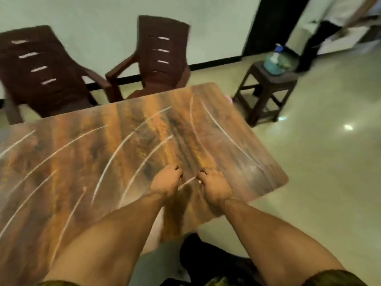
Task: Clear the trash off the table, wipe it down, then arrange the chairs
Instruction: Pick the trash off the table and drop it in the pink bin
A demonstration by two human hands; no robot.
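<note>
The left hand (167, 179) and the right hand (215, 183) are close together but not touching, over the near right part of the table (82, 162). Their fingers are curled in. The blur hides whether they pinch anything. I see no trash on top. The left chair (41, 65) and the right chair (165, 54) stand past the far edge, ahead and leftward, nearer the left hand. A spray bottle (275, 58) sits on a stool (266, 83) to the right. The table's left end is cut off.
</note>
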